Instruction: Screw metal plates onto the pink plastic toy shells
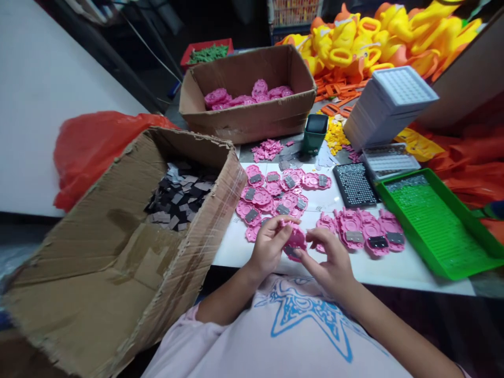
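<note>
A pink plastic shell (296,239) with a dark grey rectangular piece on its lower part is held up in front of my chest. My left hand (271,242) grips it at its left edge, thumb and fingers closed. On its right side, my right hand (328,253) has its thumb at the grey piece, with the forefinger bent and apart from the thumb. More pink shells (258,197) with grey pieces lie on the white board to the left. Another row of pink shells (376,233) lies to the right.
A cardboard box (200,236) with dark flat pieces stands at left. Behind are a box (252,121) of pink parts, a dark green container (315,134) and stacked white trays (381,113). A black tray (355,185) and green tray (452,262) hold small metal parts. Yellow toys (354,39) are piled behind.
</note>
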Action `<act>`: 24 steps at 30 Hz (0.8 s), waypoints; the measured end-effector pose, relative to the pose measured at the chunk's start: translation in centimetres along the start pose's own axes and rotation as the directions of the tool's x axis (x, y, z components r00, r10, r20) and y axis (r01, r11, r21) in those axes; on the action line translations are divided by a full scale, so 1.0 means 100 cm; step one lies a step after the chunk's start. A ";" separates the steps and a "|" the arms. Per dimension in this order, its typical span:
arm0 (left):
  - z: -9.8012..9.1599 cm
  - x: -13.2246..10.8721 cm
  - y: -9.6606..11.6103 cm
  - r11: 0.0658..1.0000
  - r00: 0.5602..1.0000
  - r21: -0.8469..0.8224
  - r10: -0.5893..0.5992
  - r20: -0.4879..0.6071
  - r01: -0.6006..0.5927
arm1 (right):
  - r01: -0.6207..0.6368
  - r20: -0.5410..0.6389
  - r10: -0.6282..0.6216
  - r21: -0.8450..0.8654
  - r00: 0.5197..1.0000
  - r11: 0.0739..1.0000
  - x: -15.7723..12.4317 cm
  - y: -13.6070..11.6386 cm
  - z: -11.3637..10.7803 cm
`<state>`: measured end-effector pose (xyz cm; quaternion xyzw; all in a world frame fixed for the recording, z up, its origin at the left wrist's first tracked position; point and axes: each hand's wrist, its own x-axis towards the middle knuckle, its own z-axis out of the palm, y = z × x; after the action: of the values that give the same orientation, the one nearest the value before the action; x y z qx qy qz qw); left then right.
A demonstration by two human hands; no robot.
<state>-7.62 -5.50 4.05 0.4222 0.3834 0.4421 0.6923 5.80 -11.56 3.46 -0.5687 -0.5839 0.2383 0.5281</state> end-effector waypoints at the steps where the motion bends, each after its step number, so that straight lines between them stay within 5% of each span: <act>1: -0.002 0.000 -0.002 0.996 0.999 0.080 0.040 0.017 -0.042 | -0.047 0.028 0.047 0.007 0.999 0.999 -0.002 0.000 0.003; 6: -0.008 0.009 -0.011 0.829 0.971 0.510 0.159 0.177 -0.228 | -0.282 0.089 0.278 0.027 0.956 0.959 -0.007 0.013 -0.008; 10: -0.011 0.026 -0.020 0.372 0.954 0.891 0.242 0.176 -0.259 | -0.410 0.031 0.414 -0.090 0.910 0.908 -0.005 0.035 -0.041; 12: -0.012 0.034 -0.024 0.131 0.964 0.972 0.206 0.168 -0.197 | -0.443 0.009 0.452 -0.186 0.892 0.877 0.000 0.045 -0.054; 14: -0.013 0.039 -0.028 -0.008 0.973 0.987 0.163 0.162 -0.163 | -0.446 -0.002 0.465 -0.286 0.885 0.848 0.005 0.051 -0.061; 17: -0.015 0.043 -0.031 -0.076 0.974 0.985 0.156 0.163 -0.153 | -0.406 -0.002 0.444 -0.408 0.896 0.818 0.011 0.054 -0.058; 24: -0.020 0.046 -0.033 -0.065 0.967 0.978 0.149 0.207 -0.200 | -0.246 0.010 0.348 -0.688 0.937 0.683 0.009 0.054 -0.047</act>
<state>-6.98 -1.54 -0.43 0.8427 0.5137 0.1074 0.1201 12.36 -10.89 0.53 -0.7903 -0.5653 0.1313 0.1968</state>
